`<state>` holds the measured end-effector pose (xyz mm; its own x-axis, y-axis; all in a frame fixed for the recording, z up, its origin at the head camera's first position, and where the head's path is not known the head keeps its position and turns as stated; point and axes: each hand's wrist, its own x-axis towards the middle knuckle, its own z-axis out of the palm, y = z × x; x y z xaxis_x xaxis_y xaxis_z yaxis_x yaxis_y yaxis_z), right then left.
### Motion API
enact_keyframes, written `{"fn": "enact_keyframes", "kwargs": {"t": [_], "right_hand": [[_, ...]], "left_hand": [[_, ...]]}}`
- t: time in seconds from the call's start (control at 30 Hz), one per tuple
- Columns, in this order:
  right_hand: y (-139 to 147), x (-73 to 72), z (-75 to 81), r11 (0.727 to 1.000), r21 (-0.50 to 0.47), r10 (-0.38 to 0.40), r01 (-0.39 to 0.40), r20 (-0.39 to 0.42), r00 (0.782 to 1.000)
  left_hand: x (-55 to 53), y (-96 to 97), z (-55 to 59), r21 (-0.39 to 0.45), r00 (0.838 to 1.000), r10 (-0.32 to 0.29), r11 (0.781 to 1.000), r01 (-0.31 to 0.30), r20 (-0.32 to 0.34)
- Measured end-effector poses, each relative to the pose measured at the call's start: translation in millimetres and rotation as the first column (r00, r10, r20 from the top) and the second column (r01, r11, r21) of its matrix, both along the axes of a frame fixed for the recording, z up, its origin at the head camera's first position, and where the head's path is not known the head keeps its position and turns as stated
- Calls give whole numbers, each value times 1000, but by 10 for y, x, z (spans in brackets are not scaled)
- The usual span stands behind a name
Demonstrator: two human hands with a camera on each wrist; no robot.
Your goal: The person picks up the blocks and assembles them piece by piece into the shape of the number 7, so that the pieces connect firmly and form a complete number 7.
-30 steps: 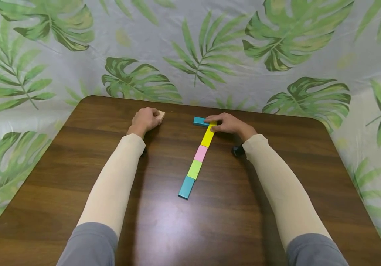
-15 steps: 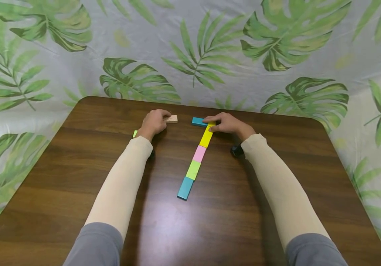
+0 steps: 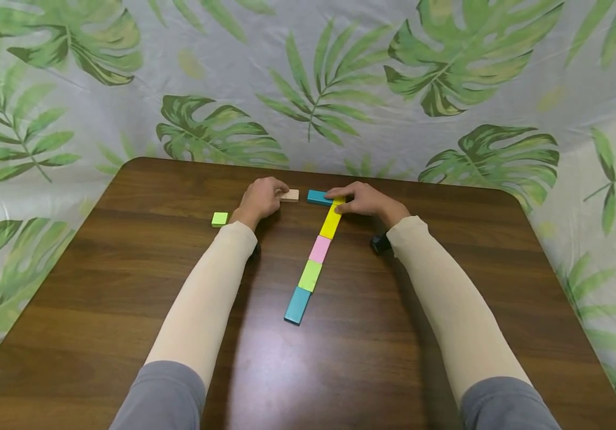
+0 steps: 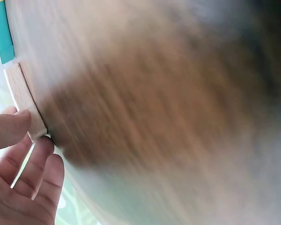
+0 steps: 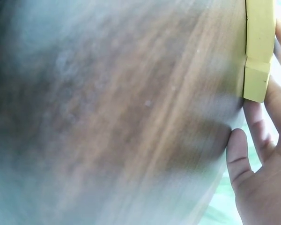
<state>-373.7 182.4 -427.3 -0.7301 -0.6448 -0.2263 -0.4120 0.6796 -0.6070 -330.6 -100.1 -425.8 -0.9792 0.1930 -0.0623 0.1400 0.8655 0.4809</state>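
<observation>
My left hand (image 3: pixel 261 198) pinches a plain wooden block (image 4: pixel 24 96) between thumb and fingers, low at the tabletop. The block's free end points at a blue block (image 3: pixel 317 197), with a narrow gap between them. My right hand (image 3: pixel 368 200) rests at the corner where the blue block meets a small yellow block (image 5: pixel 256 82). Its forefinger stretches over that corner and its thumb lies at the yellow side; the other fingers are loose. From there a row runs toward me: a long yellow block (image 3: pixel 330 224), a pink block (image 3: pixel 319 249), a green block (image 3: pixel 310 275) and a second blue block (image 3: pixel 297 306).
A lone green block (image 3: pixel 219 219) lies left of my left wrist. The brown wooden table (image 3: pixel 141 286) has a rounded back edge. Behind it hangs a leaf-printed cloth (image 3: pixel 243 71).
My left hand has brought the wooden block rightward, closer to the blue block, and turned it in line with it. The lone green block has come into sight. My right hand stays in place.
</observation>
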Motion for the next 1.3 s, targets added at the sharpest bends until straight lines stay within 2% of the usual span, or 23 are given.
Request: {"fn": "enact_keyframes", "kwargs": {"t": [0.1, 0.23, 0.4, 0.57, 0.87, 1.1, 1.3], "right_hand": [[-3, -4, -9, 1000, 1, -6, 6, -1, 1000], [-9, 2, -16, 1000, -14, -4, 4, 10, 1000], [-31, 25, -25, 999, -33, 3, -2, 20, 1000], [-64, 44, -21, 999, -32, -7, 7, 4, 1000], [-34, 58, -7, 999, -31, -18, 18, -3, 1000], [5, 49, -27, 999, -42, -16, 16, 3, 1000], [-23, 38, -31, 999, -33, -10, 10, 0, 1000]], "left_hand": [[-8, 4, -12, 2, 1000, -14, 1000, 14, -19], [-16, -14, -33, 49, 999, -31, 998, 32, -25], [-27, -93, -76, 156, 999, -19, 988, 12, 45], [-11, -167, -52, 244, 992, -1, 969, -30, 126], [-41, -128, -48, 248, 991, -2, 968, -32, 135], [-49, -48, -96, 231, 996, -5, 973, -16, 91], [-58, 14, -88, 221, 998, -12, 975, -4, 69]]}}
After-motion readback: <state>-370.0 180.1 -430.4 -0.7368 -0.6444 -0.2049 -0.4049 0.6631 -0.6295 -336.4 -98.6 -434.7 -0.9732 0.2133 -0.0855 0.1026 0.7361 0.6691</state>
